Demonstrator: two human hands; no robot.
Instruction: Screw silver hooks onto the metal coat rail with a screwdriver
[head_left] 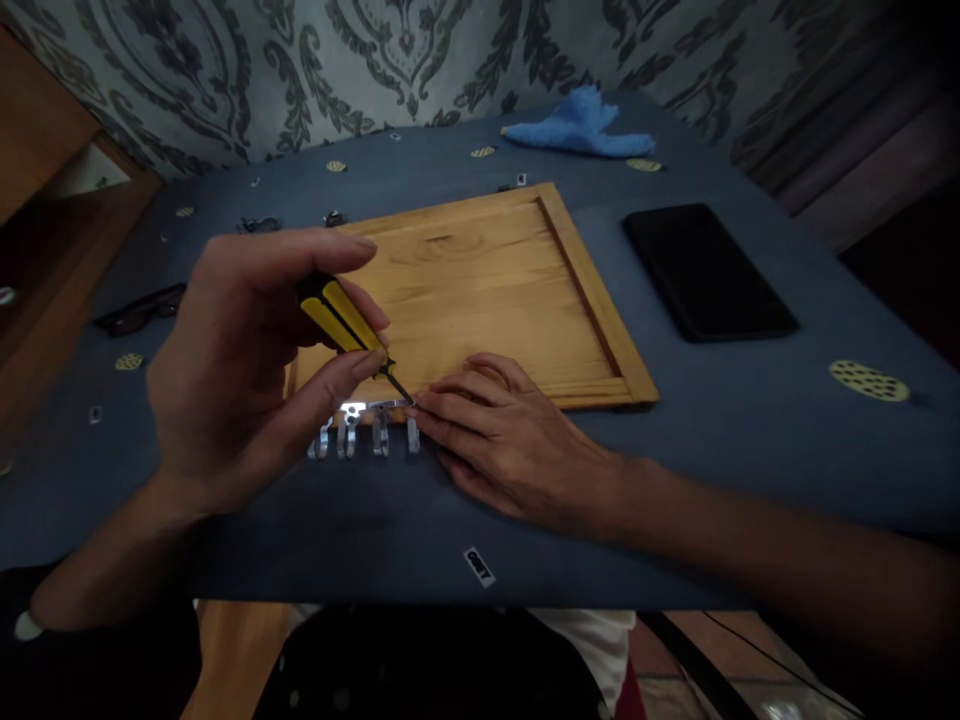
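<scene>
My left hand (pixel 247 370) is closed around a yellow-and-black screwdriver (pixel 341 320), its tip angled down to the right end of a shiny metal hook rack (pixel 365 425). The rack lies against the near edge of a wooden framed panel (pixel 487 290) on the blue tablecloth. My right hand (pixel 502 435) rests palm down beside the rack, with fingertips pinched at the screwdriver tip. Whatever they pinch is too small to make out.
A black phone (pixel 705 270) lies to the right of the panel. A blue cloth (pixel 581 125) sits at the far edge by the patterned wall. Dark glasses (pixel 139 312) lie at the left, small bits of hardware (pixel 259 225) behind the panel.
</scene>
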